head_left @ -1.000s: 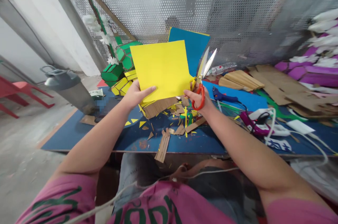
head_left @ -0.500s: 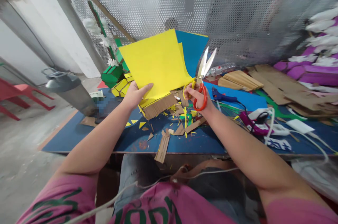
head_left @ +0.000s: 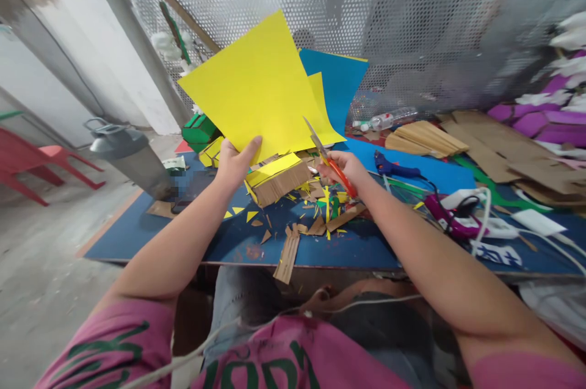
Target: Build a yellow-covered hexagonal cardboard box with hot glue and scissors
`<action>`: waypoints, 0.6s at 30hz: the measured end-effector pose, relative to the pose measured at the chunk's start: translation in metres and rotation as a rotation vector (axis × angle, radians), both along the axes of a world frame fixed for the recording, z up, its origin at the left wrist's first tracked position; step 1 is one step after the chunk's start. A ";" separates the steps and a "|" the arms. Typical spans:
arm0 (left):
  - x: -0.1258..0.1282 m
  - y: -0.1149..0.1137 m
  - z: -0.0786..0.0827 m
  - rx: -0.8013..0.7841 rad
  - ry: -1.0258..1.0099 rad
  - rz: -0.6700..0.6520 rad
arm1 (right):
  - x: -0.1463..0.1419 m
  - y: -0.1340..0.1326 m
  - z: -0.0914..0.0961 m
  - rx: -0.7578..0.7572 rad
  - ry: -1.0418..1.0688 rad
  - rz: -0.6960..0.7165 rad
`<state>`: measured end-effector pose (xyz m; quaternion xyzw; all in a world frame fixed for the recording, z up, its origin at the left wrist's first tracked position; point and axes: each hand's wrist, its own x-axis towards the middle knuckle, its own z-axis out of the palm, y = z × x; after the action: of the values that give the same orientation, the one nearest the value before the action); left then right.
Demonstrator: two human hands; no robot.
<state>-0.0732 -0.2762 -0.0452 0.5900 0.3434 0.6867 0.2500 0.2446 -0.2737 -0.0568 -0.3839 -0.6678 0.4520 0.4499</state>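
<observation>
My left hand (head_left: 237, 162) pinches the lower edge of a large yellow sheet (head_left: 256, 85) and holds it upright above the blue table (head_left: 192, 236). My right hand (head_left: 347, 168) grips red-handled scissors (head_left: 330, 160). Their blades point up and to the left, with the tips at the sheet's lower right edge. A second yellow strip hangs off the sheet's right side. Under both hands lie a yellow-topped cardboard block (head_left: 277, 176) and cardboard and paper scraps (head_left: 315, 218).
A blue sheet (head_left: 336, 87) leans on the perforated metal wall (head_left: 412, 22). A blue glue gun (head_left: 394, 166), cardboard pieces (head_left: 494, 145), cables and a purple tool (head_left: 446, 215) lie at right. Green and yellow boxes (head_left: 201, 132), a metal bin (head_left: 128, 154) and red chairs (head_left: 27, 160) stand at left.
The yellow sheet rose and tilted, its top corner swinging up and left. The scissors swung from pointing upward beside the sheet to pointing left at its lower edge.
</observation>
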 end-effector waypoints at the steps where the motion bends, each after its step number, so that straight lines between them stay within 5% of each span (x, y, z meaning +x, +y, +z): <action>1: 0.001 -0.001 0.000 -0.002 0.001 -0.007 | 0.000 0.000 0.000 -0.007 0.005 0.007; 11: 0.000 -0.001 0.002 0.016 0.007 0.007 | -0.003 -0.008 0.010 -0.061 0.018 0.024; 18: 0.000 0.000 0.003 0.049 -0.001 -0.028 | -0.002 -0.002 -0.002 -0.036 0.021 -0.009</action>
<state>-0.0731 -0.2762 -0.0421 0.6003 0.3179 0.6917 0.2451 0.2424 -0.2755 -0.0593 -0.3900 -0.6531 0.4658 0.4521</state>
